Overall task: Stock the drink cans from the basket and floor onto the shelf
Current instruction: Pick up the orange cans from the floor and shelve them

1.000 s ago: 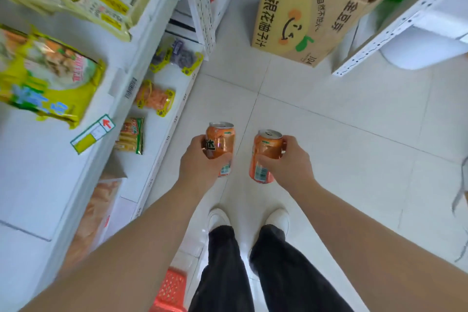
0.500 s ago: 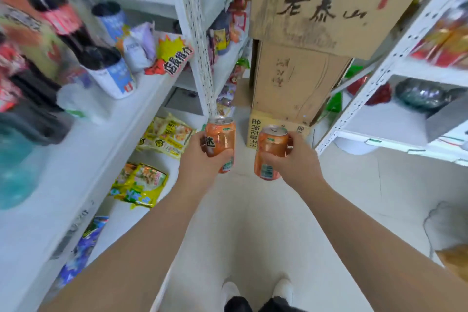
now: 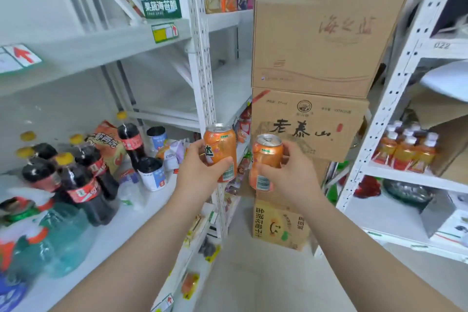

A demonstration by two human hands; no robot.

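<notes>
Head view, two orange cans [image 3: 220, 151], silver tops

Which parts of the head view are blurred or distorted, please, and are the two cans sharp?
Head view: the left can, in the left hand, and the right can, in the right hand, are fairly sharp; the cola bottles lower left smear with motion blur; the wide-angle lens bends the shelf upright; lighting is flat, without hard shadows.
</notes>
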